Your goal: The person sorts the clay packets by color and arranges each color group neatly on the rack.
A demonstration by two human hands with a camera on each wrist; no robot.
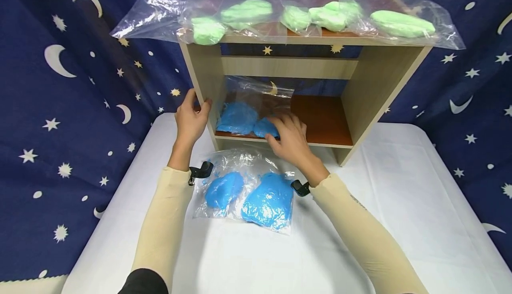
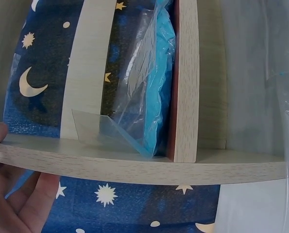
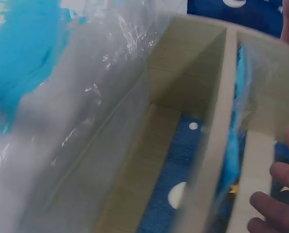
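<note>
My left hand (image 1: 192, 118) grips the left side panel (image 1: 205, 85) of a small wooden shelf unit. In the left wrist view its thumb lies on the inner face and its fingers lie outside. A clear plastic bag with blue soft lumps (image 1: 238, 118) rests on the brown middle board (image 1: 322, 120), against the left panel. Over the right end of this bag is my right hand (image 1: 291, 136), partly covering the smaller blue lump. The right wrist view shows its fingers (image 3: 275, 194) spread and slightly bent, with nothing pinched between them.
Another clear bag with two blue lumps (image 1: 269, 200) lies on the white table (image 1: 248, 258) before the shelf. Several bags of pale green lumps (image 1: 402, 23) lie along the shelf's top, some overhanging its front edge. A dark blue star-and-moon curtain (image 1: 80, 120) hangs behind.
</note>
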